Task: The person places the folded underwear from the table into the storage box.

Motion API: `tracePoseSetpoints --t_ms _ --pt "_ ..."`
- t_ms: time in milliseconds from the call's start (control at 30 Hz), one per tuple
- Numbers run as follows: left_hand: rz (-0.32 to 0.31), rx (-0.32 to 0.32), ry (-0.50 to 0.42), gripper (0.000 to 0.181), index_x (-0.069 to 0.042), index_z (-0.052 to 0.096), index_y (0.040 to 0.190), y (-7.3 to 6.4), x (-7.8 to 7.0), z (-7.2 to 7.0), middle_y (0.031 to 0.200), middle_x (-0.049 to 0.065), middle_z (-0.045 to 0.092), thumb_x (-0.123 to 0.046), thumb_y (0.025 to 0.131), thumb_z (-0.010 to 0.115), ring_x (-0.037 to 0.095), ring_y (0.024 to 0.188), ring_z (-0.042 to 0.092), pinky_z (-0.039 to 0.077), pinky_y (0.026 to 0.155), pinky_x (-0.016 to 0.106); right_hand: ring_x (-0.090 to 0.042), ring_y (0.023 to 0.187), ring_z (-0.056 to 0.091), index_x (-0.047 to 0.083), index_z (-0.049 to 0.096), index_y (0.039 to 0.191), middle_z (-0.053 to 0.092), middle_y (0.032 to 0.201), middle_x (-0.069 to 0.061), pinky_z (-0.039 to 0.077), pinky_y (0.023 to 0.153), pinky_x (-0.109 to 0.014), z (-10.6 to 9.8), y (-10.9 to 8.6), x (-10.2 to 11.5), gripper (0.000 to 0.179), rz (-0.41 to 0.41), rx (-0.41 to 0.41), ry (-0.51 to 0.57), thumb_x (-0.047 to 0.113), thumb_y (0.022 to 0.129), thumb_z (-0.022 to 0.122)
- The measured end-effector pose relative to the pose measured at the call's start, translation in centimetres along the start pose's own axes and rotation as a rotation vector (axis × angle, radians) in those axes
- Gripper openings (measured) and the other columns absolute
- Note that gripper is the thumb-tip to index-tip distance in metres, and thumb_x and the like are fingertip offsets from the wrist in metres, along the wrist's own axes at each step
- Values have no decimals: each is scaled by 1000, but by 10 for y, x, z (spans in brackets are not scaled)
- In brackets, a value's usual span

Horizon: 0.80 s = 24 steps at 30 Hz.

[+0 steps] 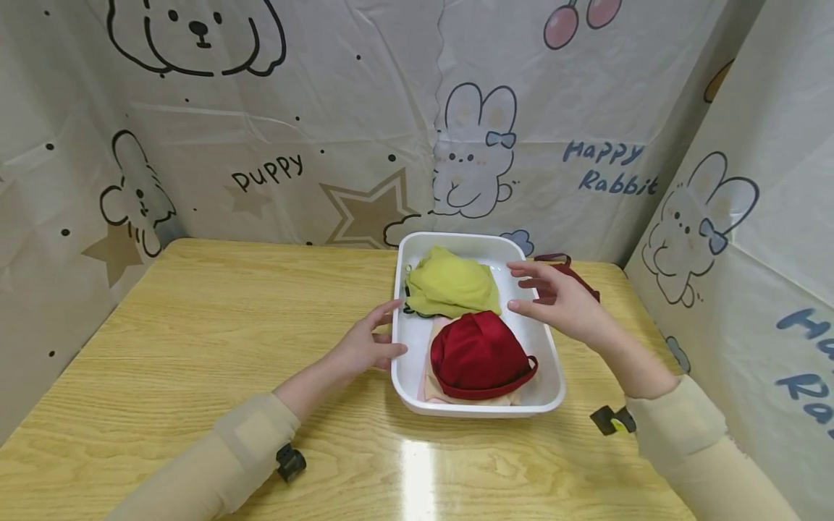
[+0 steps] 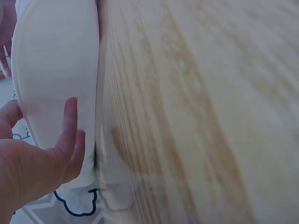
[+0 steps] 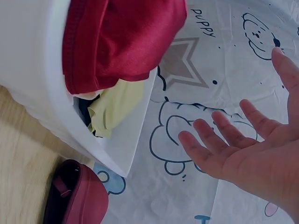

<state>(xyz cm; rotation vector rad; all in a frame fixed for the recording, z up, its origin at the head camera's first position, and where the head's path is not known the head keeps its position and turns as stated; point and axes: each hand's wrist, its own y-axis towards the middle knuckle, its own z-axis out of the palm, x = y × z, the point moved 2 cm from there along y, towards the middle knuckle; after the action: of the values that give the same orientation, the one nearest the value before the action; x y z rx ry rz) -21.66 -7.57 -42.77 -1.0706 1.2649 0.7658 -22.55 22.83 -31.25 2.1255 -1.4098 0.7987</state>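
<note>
A white plastic bin (image 1: pixel 409 387) stands on the table. In its front half lies a dark red cap (image 1: pixel 481 354) with a small loop at the right, over some pale pink and cream cloth (image 1: pixel 431 391). Behind the cap is a crumpled yellow-green cloth (image 1: pixel 452 281). My left hand (image 1: pixel 365 344) is at the bin's left side, fingers spread along the outer wall, the thumb near the rim; firm contact is unclear. Over the right rim hovers my right hand (image 1: pixel 567 304), fingers extended and holding nothing, as the right wrist view also shows.
Just right of the bin, a dark red item (image 1: pixel 576 278) with a strap lies on the wooden table (image 1: pixel 260 311), partly hidden by my right hand. A printed curtain (image 1: pixel 313 130) encloses the table behind and at both sides. Each sleeve carries a small black device (image 1: pixel 290 462).
</note>
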Motion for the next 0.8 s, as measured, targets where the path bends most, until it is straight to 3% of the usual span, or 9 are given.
tracePoseSetpoints --t_ms 167,333,600,800 --pt "-1 2 -2 81 -25 25 149 0 0 0 148 16 29 4 84 64 31 110 57 58 70 39 -35 123 48 12 42 140 47 138 -12 44 97 -52 -7 0 1 66 -7 -16 39 29 84 72" --pt "2 -3 3 81 -25 25 149 0 -1 1 149 16 29 4 84 64 32 110 57 58 71 39 -34 122 49 12 38 143 45 138 -14 48 95 -42 -16 3 1 65 -12 -55 123 21 87 69" --pt "0 -12 9 81 -25 26 149 -2 -3 1 148 17 30 4 84 65 32 111 57 58 69 38 -26 121 51 19 39 142 45 141 -7 45 99 -45 -36 6 -5 64 46 -183 65 30 87 69" --pt "-5 -14 8 81 -25 27 149 -3 -3 1 147 16 31 4 84 65 32 111 57 58 69 38 -23 127 45 20 38 144 42 144 -3 49 94 -27 -46 11 -17 65 58 -279 88 29 87 69"
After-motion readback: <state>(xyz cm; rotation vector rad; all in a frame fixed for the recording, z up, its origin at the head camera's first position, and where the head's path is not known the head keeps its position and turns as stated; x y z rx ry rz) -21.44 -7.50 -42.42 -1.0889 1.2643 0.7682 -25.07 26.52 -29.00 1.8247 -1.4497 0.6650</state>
